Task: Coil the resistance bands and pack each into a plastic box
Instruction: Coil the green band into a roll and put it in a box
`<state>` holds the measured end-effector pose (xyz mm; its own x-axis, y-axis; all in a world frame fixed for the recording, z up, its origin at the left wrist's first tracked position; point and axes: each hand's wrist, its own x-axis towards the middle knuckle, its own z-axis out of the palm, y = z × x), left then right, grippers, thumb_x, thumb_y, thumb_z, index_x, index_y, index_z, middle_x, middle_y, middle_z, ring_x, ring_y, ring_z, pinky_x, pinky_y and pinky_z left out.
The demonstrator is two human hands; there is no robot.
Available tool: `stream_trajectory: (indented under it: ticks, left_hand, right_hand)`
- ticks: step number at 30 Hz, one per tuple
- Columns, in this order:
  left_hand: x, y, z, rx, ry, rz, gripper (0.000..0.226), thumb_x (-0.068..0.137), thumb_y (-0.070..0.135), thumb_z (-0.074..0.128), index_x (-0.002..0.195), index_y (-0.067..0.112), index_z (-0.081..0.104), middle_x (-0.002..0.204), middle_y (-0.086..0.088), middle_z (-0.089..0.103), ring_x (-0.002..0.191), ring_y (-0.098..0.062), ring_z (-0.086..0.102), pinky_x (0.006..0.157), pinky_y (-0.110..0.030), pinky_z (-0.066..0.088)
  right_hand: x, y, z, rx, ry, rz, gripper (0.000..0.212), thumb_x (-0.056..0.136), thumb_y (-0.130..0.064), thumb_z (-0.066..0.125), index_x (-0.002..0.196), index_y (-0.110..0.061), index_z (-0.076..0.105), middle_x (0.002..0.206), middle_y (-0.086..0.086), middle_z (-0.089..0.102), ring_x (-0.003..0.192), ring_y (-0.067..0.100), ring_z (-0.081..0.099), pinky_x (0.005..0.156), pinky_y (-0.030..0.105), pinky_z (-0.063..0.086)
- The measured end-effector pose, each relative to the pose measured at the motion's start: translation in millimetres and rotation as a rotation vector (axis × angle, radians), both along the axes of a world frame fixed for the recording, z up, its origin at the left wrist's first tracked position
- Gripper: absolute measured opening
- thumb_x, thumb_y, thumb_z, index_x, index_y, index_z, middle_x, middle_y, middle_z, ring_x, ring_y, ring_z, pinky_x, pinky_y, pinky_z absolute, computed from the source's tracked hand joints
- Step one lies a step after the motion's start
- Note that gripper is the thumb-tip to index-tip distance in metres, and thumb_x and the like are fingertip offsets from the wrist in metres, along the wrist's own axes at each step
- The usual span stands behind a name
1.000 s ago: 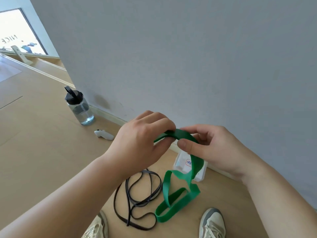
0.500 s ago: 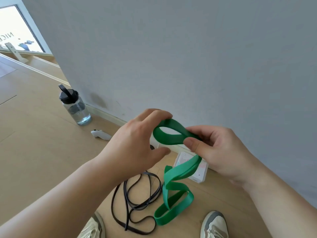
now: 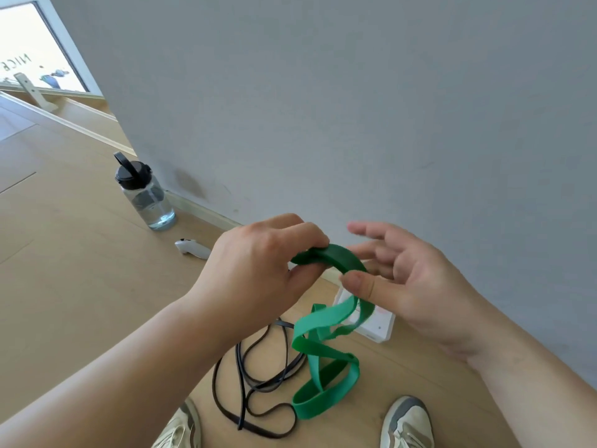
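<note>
left hand (image 3: 258, 270) pinches the green band (image 3: 337, 257) — right hand (image 3: 416, 286) touches it.

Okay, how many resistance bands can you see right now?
2. The green band is pinched in the left hand, running past the right hand's thumb and hanging toward the floor. The black band lies loose on the floor beside it. Arms may hide more.

— What stands by your wall (image 3: 355, 108)?
— A clear water bottle (image 3: 146, 195) with a black lid, upright on your wooden floor (image 3: 64, 286). A small white device (image 3: 193, 249) lies near it.
— And lower down?
— Your left sneaker (image 3: 181, 428) and right sneaker (image 3: 407, 421).
</note>
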<state>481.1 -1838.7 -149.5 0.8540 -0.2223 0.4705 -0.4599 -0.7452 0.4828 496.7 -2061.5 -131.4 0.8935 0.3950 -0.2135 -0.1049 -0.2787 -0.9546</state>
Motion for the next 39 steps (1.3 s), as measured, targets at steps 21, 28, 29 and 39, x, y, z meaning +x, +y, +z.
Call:
stream_trajectory:
  ticks: [21, 28, 29, 39]
  left_hand:
    - [-3.0, -5.1, 2.1, -0.087, -0.033, -0.07, 0.015, 0.096, 0.028, 0.069, 0.092, 0.014, 0.071, 0.08, 0.008, 0.067, 0.062, -0.018, 0.061, 0.054, -0.038, 0.051]
    - [-3.3, -2.1, 2.4, -0.074, 0.018, -0.054, 0.023, 0.092, 0.034, 0.078, 0.114, 0.027, 0.078, 0.112, 0.011, 0.067, 0.077, -0.004, 0.058, 0.066, -0.025, 0.055]
    - [-3.1, -2.5, 2.0, -0.075, 0.023, -0.068, 0.025, 0.093, 0.028, 0.077, 0.119, 0.025, 0.077, 0.11, 0.01, 0.065, 0.077, -0.006, 0.06, 0.067, -0.025, 0.054]
    - [-4.5, -11.2, 8.0, -0.042, -0.103, -0.064, 0.012, 0.1, 0.017, 0.06, 0.103, 0.012, 0.07, 0.096, 0.003, 0.061, 0.075, -0.012, 0.057, 0.063, -0.033, 0.052]
  right_hand:
    - [-6.3, 8.7, 1.5, 0.155, -0.07, -0.13, 0.03, 0.073, -0.02, 0.08, 0.104, -0.02, 0.083, 0.091, 0.008, 0.082, 0.087, 0.024, 0.077, 0.086, 0.036, 0.064]
    - [-8.5, 13.0, 1.7, -0.019, -0.175, -0.196, 0.01, 0.089, -0.021, 0.078, 0.091, -0.029, 0.084, 0.083, 0.008, 0.079, 0.081, 0.041, 0.07, 0.076, 0.055, 0.062]
    - [-7.8, 11.7, 2.2, -0.022, -0.181, -0.217, 0.008, 0.089, -0.021, 0.078, 0.09, -0.027, 0.084, 0.08, 0.005, 0.079, 0.076, 0.034, 0.071, 0.073, 0.049, 0.063]
    - [-4.0, 6.0, 5.7, 0.167, -0.012, -0.153, 0.029, 0.072, -0.025, 0.08, 0.099, -0.014, 0.081, 0.095, 0.017, 0.079, 0.095, 0.034, 0.076, 0.092, 0.044, 0.061]
